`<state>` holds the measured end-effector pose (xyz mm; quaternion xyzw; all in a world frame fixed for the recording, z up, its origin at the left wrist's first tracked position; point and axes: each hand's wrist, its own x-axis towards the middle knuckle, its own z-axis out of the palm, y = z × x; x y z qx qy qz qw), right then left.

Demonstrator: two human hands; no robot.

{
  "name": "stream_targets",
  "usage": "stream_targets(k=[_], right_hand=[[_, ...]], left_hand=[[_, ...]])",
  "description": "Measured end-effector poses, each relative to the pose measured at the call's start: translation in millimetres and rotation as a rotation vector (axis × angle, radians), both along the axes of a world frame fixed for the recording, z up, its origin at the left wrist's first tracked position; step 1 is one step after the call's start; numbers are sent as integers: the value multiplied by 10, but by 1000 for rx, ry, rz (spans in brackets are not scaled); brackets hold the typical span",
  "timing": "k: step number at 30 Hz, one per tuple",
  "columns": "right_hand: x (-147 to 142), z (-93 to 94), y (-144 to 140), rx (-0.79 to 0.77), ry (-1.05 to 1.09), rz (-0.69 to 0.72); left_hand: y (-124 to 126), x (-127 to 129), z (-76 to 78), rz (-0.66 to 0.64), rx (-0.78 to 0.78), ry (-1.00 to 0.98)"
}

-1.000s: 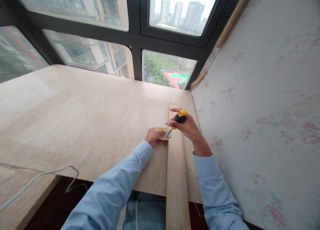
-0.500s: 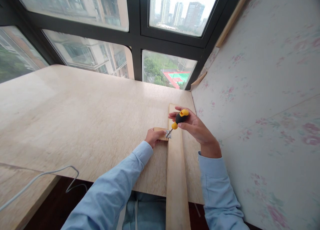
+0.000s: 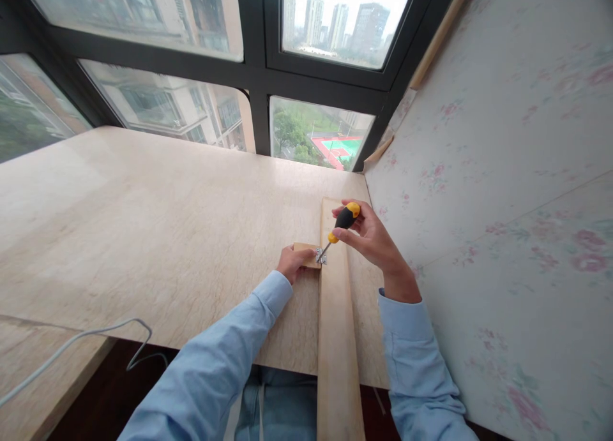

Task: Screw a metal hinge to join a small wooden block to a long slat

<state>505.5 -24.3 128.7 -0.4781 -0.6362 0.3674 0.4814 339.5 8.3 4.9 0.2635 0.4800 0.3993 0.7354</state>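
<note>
A black and yellow screwdriver [image 3: 345, 219] is gripped by my right hand [image 3: 372, 240], its shaft slanting down to the left. The tip meets a small silver hinge [image 3: 321, 256], at the side nearer my left hand. That hinge bridges a short wooden block [image 3: 306, 247] and a long wooden board [image 3: 338, 313]. My left hand [image 3: 292, 262] is closed around the short block, with the thumb by the hinge's edge. Any screw under the tip is too small to make out.
The board lies on a beige marble-patterned surface [image 3: 167, 224] and juts over its front edge. A grey-white cable [image 3: 86, 332] curls at the lower left. A floral-papered wall [image 3: 502, 173] rises close on the right; dark-framed windows [image 3: 258, 77] stand behind.
My right hand has turned the screwdriver's handle slightly, and its fingers have shifted on it. The left hand still holds the block, and the camera view has moved a little.
</note>
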Motion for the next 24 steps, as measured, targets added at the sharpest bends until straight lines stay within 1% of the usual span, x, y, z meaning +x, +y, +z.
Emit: stream_targets(k=[4, 7, 9, 12, 14, 15, 16, 19, 21, 23, 24], right_hand=[[35, 59, -72, -41, 86, 171], [33, 77, -87, -33, 69, 202], [13, 78, -77, 4, -10, 150], [-29, 63, -48, 72, -161, -31], [-46, 37, -33, 88, -191, -100], [-48, 20, -28, 84, -173, -92], [-45, 2, -27, 73, -140, -55], [-25, -38, -33, 23, -14, 105], [-19, -37, -40, 1, 44, 173], [-29, -14, -42, -12, 63, 191], [-40, 1, -41, -11, 52, 172]], left_hand=[[-5, -8, 6, -10, 2, -5], [-8, -10, 20, -9, -1, -6], [-10, -11, 30, -4, -2, -11], [-12, -14, 39, -17, 5, -18], [-13, -15, 40, -22, 4, -15], [-12, -15, 40, -21, 2, -13], [-11, -14, 41, -17, -3, -9], [-7, -9, 42, -9, -18, 12], [-3, -6, 43, -5, -22, 16], [0, -4, 42, 0, -21, 10], [1, -4, 42, 2, -22, 7]])
